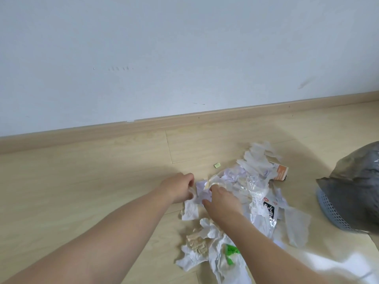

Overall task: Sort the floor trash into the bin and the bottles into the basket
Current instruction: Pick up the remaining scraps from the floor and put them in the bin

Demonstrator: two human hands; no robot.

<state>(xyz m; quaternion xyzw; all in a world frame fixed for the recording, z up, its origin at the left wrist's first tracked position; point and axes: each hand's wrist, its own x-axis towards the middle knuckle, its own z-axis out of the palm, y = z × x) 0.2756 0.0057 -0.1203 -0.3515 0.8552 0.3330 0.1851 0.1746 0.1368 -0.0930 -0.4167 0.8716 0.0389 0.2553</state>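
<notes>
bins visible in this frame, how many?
1. The bin, a grey-blue perforated one lined with a grey bag, sits at the right edge of the view, right of the trash pile, partly cut off. Others may lie out of frame.

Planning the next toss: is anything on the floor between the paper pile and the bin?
Nothing visible. The paper pile, which both the left hand and right hand are touching, reaches towards the bin at right; only bare floor lies between them.
</notes>
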